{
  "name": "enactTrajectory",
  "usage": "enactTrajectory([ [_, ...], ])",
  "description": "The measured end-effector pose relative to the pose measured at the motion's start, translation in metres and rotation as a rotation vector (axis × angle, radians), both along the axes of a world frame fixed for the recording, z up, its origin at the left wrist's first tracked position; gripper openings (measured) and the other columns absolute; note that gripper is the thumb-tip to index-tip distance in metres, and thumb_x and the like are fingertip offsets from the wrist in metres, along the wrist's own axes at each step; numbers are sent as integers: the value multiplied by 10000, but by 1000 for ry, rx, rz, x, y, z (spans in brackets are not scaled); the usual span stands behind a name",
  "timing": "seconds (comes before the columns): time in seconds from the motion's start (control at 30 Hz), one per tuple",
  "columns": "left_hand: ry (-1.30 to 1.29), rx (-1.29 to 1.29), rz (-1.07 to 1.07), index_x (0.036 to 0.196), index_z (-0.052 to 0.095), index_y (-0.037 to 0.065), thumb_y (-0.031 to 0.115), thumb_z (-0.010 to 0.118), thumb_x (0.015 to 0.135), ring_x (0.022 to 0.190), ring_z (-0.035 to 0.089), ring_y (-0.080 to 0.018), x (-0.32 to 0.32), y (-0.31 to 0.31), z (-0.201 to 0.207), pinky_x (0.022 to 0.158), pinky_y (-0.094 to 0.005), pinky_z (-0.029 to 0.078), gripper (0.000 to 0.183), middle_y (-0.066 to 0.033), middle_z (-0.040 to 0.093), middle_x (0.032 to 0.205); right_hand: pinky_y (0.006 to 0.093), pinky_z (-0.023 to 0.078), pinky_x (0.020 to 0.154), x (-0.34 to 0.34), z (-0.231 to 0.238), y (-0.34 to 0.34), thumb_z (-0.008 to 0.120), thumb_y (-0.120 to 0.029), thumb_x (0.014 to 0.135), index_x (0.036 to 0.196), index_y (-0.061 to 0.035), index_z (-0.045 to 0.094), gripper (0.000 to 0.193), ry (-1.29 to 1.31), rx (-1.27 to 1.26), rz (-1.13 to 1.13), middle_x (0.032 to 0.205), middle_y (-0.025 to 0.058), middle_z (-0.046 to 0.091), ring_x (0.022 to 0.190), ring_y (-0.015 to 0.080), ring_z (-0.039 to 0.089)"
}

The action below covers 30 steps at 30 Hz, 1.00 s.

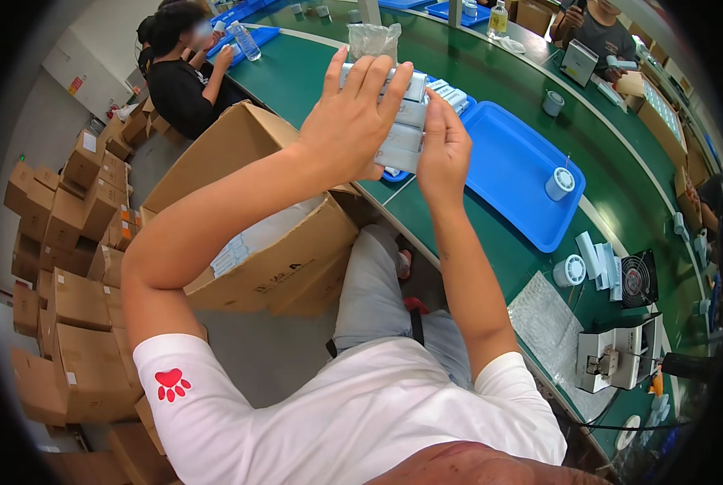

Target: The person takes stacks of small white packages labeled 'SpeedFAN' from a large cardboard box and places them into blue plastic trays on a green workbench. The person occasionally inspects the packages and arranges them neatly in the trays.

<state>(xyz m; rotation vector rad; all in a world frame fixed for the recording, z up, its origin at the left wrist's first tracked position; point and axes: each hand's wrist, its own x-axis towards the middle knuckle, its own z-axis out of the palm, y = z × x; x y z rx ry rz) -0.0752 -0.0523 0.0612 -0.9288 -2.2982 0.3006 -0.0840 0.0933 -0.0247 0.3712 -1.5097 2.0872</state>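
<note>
Both hands are closed around a stack of pale grey-blue rectangular plastic pieces (pixel 402 137), held up above the bench edge. My left hand (pixel 345 121) spreads over its left side and far end, the fingers bent round it. My right hand (pixel 445 153) presses the stack's right side, with some fingers hidden behind. More pale pieces (pixel 452 95) lie just beyond, on a blue tray mostly covered by my hands. Right of them is a larger blue tray (pixel 507 174), where a pale round part with a vented end (pixel 560 184) stands.
An open cardboard box (pixel 289 267) with white bagged items stands left of my legs. The green bench (pixel 434 214) carries bubble wrap (pixel 543 319), a black fan (pixel 639 277) and a white device (pixel 620 353). Stacked cartons (pixel 86 299) fill the left. Other people sit across and at left.
</note>
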Motion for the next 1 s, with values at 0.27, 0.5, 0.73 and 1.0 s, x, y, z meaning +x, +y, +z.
enactTrajectory([
  [0.27, -65, 181, 37, 1518, 286, -9, 423, 931, 482, 1363, 444, -380, -38, -4, -9, 1191, -607, 233, 1294, -216, 459, 1408, 310, 543, 840, -18, -19, 39, 454, -355, 1115, 1212, -3, 679, 429, 5, -76, 58, 1058, 111, 713, 933, 156, 664],
  [0.5, -295, 326, 287, 1493, 289, -104, 662, 882, 531, 1303, 536, -419, -131, -32, 7, 1102, -531, 404, 1366, -294, 528, 1370, 306, 528, 653, -38, -122, 61, 613, -198, 1020, 982, -17, 740, 225, -202, 324, -23, 779, 77, 715, 693, 144, 663],
  [0.73, -701, 193, 467, 1456, 329, -123, 708, 872, 501, 1341, 506, -431, -164, 28, -93, 1115, -549, 380, 1377, -310, 500, 1410, 389, 525, 635, -34, -152, 50, 704, -163, 890, 901, -37, 749, 134, -91, 781, 74, 789, 166, 704, 668, 323, 672],
  [1.0, -833, 79, 562, 1494, 304, -118, 752, 827, 557, 1374, 468, -458, -186, 55, -157, 1132, -561, 357, 1381, -329, 466, 1455, 401, 529, 630, -32, -153, 49, 729, -173, 867, 877, -46, 753, 130, -140, 752, 85, 757, 148, 702, 678, 322, 681],
])
